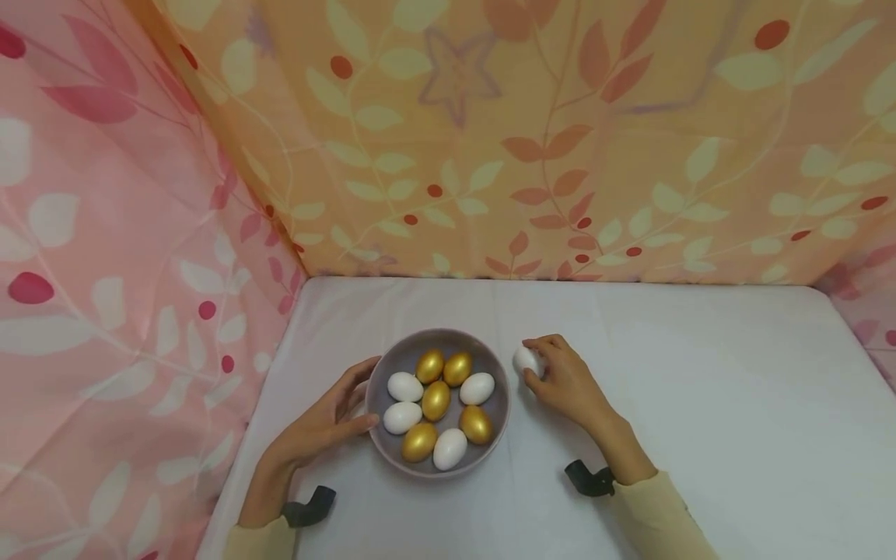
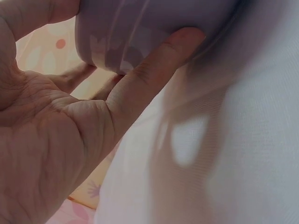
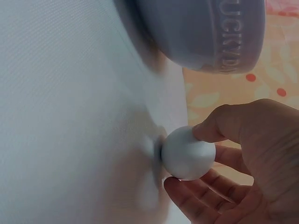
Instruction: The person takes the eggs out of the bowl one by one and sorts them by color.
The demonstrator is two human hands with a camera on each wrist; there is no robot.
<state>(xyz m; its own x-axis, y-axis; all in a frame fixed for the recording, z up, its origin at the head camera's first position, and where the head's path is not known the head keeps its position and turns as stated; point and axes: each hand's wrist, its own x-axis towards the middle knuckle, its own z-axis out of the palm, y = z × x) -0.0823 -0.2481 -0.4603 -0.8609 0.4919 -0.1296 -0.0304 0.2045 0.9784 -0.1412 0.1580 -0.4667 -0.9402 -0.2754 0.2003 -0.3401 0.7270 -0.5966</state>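
Observation:
A greyish-purple bowl [image 1: 379, 447] stands on the white table with several gold eggs [image 1: 436, 401] and white eggs [image 1: 450, 449] in it. At its left side my left hand [image 1: 323, 420] holds the outer wall, thumb toward the near side and fingers toward the far side. The left wrist view shows the thumb [image 2: 159, 63] lying along the bowl wall [image 2: 135, 32]. Just right of the bowl, my right hand [image 1: 570, 385] pinches a single white egg [image 3: 187, 153] between thumb and fingers, right at the tabletop.
The white-covered table [image 1: 735, 404] extends to the right of the hands. A patterned orange cloth [image 1: 560, 155] hangs behind it, and a pink one [image 1: 126, 311] hangs along the left. Dark wrist-worn pieces [image 1: 590, 479] stick out at both wrists. Raised letters mark the bowl's side.

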